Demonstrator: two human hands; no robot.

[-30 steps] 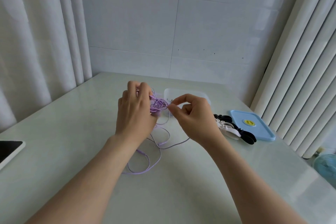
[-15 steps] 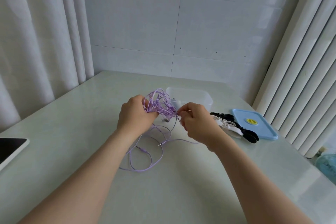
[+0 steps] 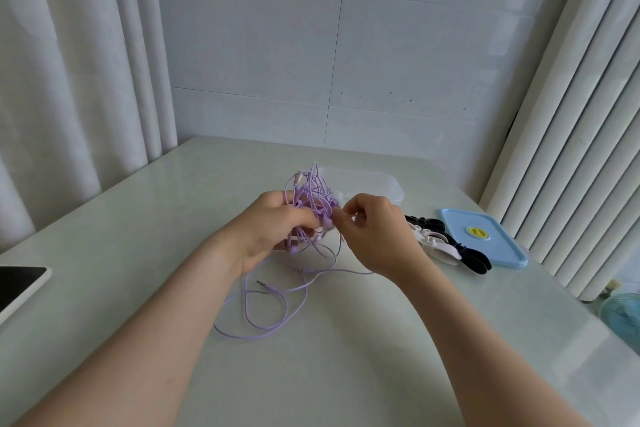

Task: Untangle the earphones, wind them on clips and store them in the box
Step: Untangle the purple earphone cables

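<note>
Item: purple earphones, tangled, lifted off the counter.
My left hand grips the bundle; right hand pinches one strand. Risk: hard pulling tightens the knots.

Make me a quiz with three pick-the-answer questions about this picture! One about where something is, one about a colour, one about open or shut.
1. Where is the lid? A) on the floor B) on the table, right of the clips C) on a chair
2. What colour are the earphones? A) green B) purple C) red
3. How is the box? A) open B) shut C) upside down
Answers: 1 B, it lies flat beside the clips. 2 B, the cord is purple. 3 A, nothing covers it.
</note>
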